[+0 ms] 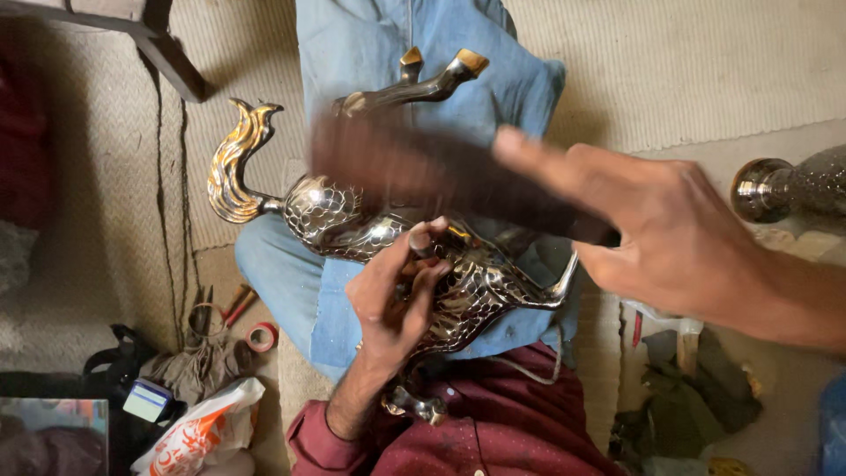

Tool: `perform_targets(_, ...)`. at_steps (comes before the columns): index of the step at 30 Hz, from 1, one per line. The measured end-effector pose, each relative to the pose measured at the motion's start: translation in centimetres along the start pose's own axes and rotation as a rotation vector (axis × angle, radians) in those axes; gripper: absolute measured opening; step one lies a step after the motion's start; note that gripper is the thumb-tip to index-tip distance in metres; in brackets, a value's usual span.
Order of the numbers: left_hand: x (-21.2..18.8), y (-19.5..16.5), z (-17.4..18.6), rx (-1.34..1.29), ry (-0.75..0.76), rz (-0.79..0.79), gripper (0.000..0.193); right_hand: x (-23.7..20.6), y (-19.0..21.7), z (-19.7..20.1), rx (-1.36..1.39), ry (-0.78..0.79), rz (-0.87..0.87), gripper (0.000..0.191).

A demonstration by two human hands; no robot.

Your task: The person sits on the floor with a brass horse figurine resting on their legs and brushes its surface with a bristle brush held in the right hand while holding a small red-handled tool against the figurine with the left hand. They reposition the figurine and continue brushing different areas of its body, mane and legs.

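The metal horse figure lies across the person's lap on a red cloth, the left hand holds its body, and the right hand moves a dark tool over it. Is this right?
Not quite: the cloth under the metal horse figure is light blue, not red, as the head view shows. The rest holds: the left hand grips the figure's body on the lap, and the right hand moves a dark, motion-blurred tool over it.

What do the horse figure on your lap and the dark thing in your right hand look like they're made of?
The horse figure looks like polished metal: a mirror-bright silver body with an engraved scale pattern, and a gold-toned tail and hooves. The left hand grips its body. The dark tool in the right hand is motion-blurred; it is dark brown and matte, possibly wood or a file, but I cannot tell.
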State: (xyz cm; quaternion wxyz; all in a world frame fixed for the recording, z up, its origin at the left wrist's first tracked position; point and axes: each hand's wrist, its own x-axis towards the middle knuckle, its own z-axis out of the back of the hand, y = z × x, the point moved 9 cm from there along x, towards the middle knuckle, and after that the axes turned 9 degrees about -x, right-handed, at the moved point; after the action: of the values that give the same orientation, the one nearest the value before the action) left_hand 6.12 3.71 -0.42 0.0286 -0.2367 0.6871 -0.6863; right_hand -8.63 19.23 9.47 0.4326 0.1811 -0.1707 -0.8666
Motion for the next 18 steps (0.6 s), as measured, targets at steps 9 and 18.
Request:
perform_targets(9,0.6,-0.9,-0.3,0.234,0.005,-0.046,0.039,-0.6,1.1,0.0,-0.627,-0.002,0.149,0.106)
perform_targets(18,1.0,-1.1,-0.7,0.183,0.04,-0.032,0.041,-1.4,0.4,2.0,-0.043,-0.216,0.149,0.086)
